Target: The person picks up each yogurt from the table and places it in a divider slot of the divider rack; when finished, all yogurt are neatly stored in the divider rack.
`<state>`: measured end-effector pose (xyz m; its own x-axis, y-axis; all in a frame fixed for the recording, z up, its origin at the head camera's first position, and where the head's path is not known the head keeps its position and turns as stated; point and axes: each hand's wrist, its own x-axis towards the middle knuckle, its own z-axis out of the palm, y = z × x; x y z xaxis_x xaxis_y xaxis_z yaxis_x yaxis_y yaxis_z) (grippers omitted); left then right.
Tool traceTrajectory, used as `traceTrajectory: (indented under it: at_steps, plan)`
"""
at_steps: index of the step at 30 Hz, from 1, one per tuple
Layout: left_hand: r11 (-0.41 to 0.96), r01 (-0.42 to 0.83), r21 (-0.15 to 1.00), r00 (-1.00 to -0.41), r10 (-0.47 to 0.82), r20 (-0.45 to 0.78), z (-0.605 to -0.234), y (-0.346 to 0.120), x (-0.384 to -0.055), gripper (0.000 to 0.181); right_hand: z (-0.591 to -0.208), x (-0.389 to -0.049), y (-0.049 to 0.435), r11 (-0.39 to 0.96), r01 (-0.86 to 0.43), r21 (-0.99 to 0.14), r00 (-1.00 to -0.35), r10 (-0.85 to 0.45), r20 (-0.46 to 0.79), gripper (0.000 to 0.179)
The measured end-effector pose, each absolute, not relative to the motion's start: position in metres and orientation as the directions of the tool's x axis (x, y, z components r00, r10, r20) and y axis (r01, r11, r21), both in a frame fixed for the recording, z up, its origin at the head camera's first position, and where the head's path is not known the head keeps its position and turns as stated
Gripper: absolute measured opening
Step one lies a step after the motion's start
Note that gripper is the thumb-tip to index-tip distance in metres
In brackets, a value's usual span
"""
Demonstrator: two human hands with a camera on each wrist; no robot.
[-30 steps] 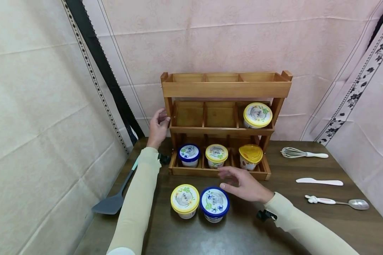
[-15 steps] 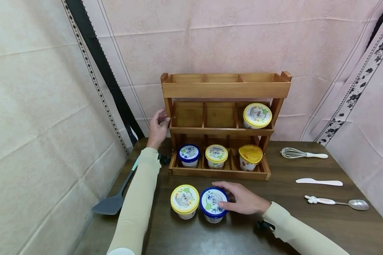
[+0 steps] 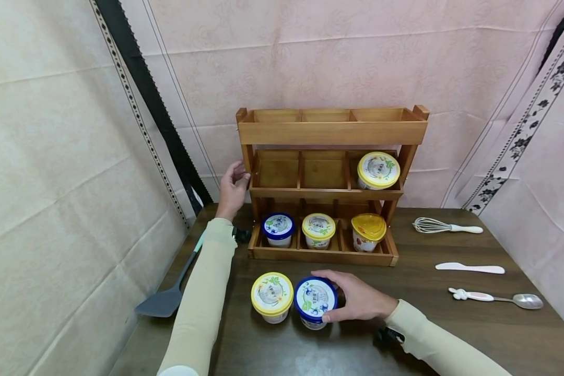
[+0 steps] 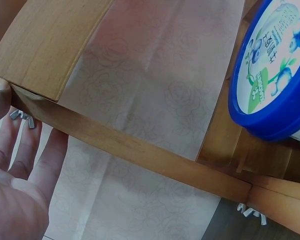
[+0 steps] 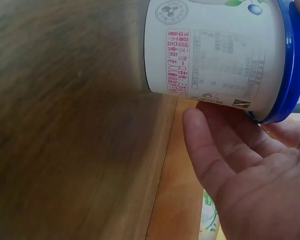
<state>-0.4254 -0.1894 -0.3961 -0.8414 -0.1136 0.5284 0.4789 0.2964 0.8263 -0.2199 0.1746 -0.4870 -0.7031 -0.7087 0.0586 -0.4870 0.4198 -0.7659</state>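
Observation:
A three-tier wooden rack (image 3: 333,133) stands at the back of the table. My left hand (image 3: 232,190) holds its left side post; in the left wrist view the thumb lies on one side of the wood and the fingers on the other. With thumb and fingers about its rim and side, my right hand (image 3: 359,297) grips a blue-lidded cup (image 3: 315,300) in front of the rack. The right wrist view shows this cup's printed white wall (image 5: 215,55). A yellow-lidded cup (image 3: 272,295) stands just left of it.
In the rack's bottom tier sit a blue-lidded cup (image 3: 278,227), a yellow-lidded cup (image 3: 318,230) and an amber-lidded cup (image 3: 368,230). Another yellow-lidded cup (image 3: 378,169) is in the middle tier. Rightward lie a whisk (image 3: 446,226), knife (image 3: 470,268) and spoon (image 3: 495,297); a spatula (image 3: 164,300) lies left.
My right hand has come down and toward me onto the blue-lidded cup, and its thumb and fingers have closed about it. The left hand has stayed at the rack's post.

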Motion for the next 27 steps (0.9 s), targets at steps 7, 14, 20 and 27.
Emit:
traceTrajectory:
  at_steps: [7,14,20,27]
  plan:
    - [0.294,0.477,0.828,-0.843,-0.114,0.525,-0.396,-0.19,-0.427,0.041,-0.488,-0.221,0.176,0.422,-0.5,-0.756,-0.692,-0.72,0.056,0.097]
    - [0.292,0.47,0.833,-0.848,-0.114,0.518,-0.396,-0.19,-0.427,0.041,-0.486,-0.22,0.177,0.414,-0.517,-0.749,-0.697,-0.711,0.089,0.094]
    - [0.29,0.474,0.832,-0.846,-0.111,0.521,-0.397,-0.19,-0.428,0.041,-0.479,-0.221,0.179,0.422,-0.559,-0.714,-0.714,-0.683,0.156,0.094]
    - [0.292,0.483,0.826,-0.84,-0.112,0.531,-0.396,-0.19,-0.426,0.041,-0.466,-0.228,0.184,0.41,-0.547,-0.73,-0.738,-0.647,0.19,0.094]
